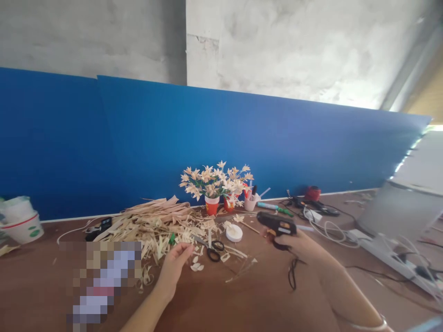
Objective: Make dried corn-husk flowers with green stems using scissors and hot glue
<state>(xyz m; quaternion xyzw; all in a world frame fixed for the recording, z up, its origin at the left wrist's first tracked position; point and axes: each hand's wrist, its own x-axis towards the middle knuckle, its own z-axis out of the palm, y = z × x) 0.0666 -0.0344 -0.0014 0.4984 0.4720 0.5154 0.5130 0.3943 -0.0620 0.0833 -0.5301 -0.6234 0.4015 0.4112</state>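
Observation:
My right hand is wrapped round the grip of a black hot glue gun, its nozzle pointing left above the table. My left hand has thumb and fingers pinched together; whatever may be between them is too small to make out. Just right of its fingertips lie black-handled scissors and small pale petal pieces. Beyond them sits a round white lid with a pale flower piece at its edge. A heap of dry straw-coloured husk strips spreads behind my left hand.
Pale flowers stand in red cups against a blue partition. A cup of tools is beside them. A white power strip and tangled cords lie right, near a large grey container. White paper tubs stand left.

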